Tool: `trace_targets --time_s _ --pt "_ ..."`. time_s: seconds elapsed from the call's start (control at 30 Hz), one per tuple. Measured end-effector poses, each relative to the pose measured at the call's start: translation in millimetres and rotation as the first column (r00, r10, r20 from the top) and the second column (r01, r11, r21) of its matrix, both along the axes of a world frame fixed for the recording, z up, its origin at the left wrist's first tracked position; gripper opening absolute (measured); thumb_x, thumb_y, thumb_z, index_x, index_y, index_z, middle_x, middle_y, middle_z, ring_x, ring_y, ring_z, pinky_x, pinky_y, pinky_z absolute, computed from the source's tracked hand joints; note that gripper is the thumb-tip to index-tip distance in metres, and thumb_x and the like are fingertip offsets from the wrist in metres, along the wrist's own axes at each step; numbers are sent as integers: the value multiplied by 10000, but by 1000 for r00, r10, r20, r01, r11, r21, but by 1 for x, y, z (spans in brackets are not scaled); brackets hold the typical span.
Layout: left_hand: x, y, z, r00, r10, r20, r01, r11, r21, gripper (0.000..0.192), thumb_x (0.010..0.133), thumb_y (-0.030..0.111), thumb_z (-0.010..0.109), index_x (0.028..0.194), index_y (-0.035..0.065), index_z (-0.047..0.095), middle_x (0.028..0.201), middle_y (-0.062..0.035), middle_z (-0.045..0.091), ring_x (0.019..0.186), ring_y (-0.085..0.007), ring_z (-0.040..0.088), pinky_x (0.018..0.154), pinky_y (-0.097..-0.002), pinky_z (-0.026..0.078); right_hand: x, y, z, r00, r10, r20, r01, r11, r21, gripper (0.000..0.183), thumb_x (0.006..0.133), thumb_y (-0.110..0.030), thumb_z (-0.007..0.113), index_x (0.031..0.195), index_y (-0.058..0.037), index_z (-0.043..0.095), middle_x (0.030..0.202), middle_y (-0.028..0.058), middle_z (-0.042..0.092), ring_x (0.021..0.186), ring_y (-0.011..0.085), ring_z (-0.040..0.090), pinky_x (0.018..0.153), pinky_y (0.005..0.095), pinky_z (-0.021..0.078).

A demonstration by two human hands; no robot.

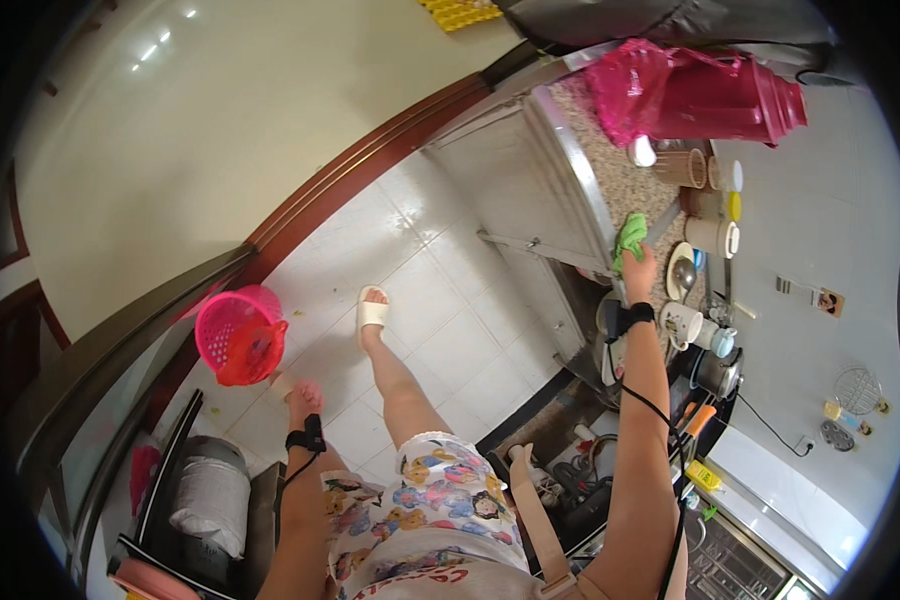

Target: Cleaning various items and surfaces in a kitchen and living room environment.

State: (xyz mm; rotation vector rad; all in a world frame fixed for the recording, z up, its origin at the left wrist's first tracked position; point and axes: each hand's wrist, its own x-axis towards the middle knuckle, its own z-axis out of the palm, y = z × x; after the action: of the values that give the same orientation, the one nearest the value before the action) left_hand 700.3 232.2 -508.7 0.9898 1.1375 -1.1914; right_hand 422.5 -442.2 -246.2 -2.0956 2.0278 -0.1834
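Note:
My right hand (640, 271) grips a crumpled green cloth (631, 238) at the front edge of the speckled stone countertop (619, 169). The cloth touches the counter by its metal edge strip. Just beyond the hand are a cream dish (676, 270) with a metal ladle (685, 274) and a white patterned mug (681, 322). My left hand (306, 396) hangs low over the tiled floor, with nothing visible in it and its fingers loosely apart. Near it stands a pink perforated basket (232, 311) with a red plastic bag (253, 354) over its rim. Both wrists wear black straps with cables.
A pink thermos flask (727, 101) and a pink plastic bag (630, 90) occupy the counter's far end. Canisters (712, 236) line the wall. Below is a cabinet door (514, 172). A raised red-brown threshold (367, 172) crosses the floor. A white-wrapped cylinder (211, 495) stands lower left.

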Motion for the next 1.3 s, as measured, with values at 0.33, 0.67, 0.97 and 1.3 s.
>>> trace_targets --time_s 0.33,0.67,0.97,1.3 --pt "27 71 80 993 76 94 -88 988 129 418 813 299 487 1189 136 407 1214 -73 425 1155 -223 356 948 -359 259 146 285 -73 326 -590 739 -200 721 664 286 818 -59 472 1100 -46 425 948 52 519 824 127 524 717 257 445" --pt "78 267 104 976 148 160 -187 944 273 311 832 284 453 1113 153 461 1149 -18 476 1079 -175 430 885 -332 343 329 640 -296 23 -960 278 -208 268 941 258 832 -101 342 1039 -55 488 958 149 535 844 252 551 688 415 469" --pt "69 311 105 952 289 101 -306 906 294 251 824 258 474 1052 154 494 1105 -26 502 1019 -189 470 844 -341 385 365 660 -288 460 -855 238 -39 248 968 257 801 -118 350 1002 -80 505 894 118 562 768 204 562 634 375 467" --pt "59 259 110 991 117 69 -132 954 269 318 861 292 408 1129 126 450 1202 -47 438 1119 -206 405 919 -337 321 330 664 -245 636 -655 408 -158 407 900 261 789 -220 485 907 5 542 767 75 582 680 134 550 561 245 422"
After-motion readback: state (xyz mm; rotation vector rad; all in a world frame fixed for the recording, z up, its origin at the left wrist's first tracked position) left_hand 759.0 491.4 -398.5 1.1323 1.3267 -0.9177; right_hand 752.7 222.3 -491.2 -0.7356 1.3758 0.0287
